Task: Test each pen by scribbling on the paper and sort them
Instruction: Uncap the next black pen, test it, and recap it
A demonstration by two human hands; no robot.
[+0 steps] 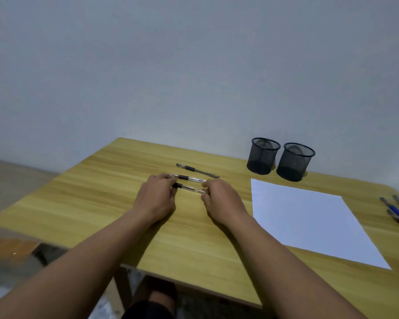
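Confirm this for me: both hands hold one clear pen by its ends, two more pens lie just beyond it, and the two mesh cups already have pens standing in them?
Not quite. The head view shows both mesh cups empty. The rest holds: left hand and right hand grip the clear pen by its ends, with two pens beyond.

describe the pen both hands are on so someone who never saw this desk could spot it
Start at the wooden table, left of the white paper, where three black-gripped pens lie in a row. It is the nearest pen, held between the left hand and right hand; the other two lie untouched farther back.
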